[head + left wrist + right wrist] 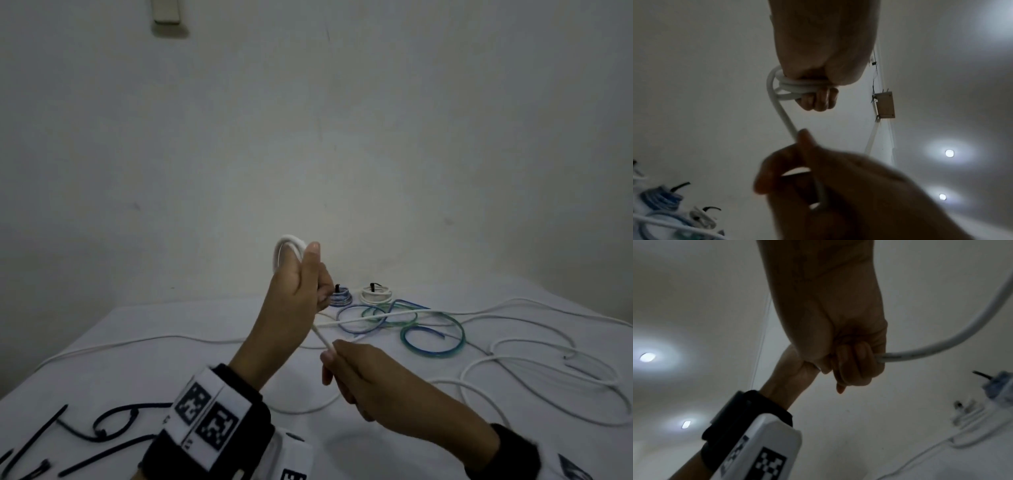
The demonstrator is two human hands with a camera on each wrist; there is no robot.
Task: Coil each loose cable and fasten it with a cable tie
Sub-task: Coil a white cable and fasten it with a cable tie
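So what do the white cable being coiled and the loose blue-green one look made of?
White cable: smooth matte plastic jacket, apparently; it bends in even curves without kinking. Blue-green cable: glossy, seemingly translucent plastic, flat like a ribbon; its core cannot be seen.

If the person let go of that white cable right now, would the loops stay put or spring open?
Probably spring open: the white cable holds smooth, rounded loops only under the left hand. It looks springy yet floppy, sagging from the right hand onto the bed. Likely light.
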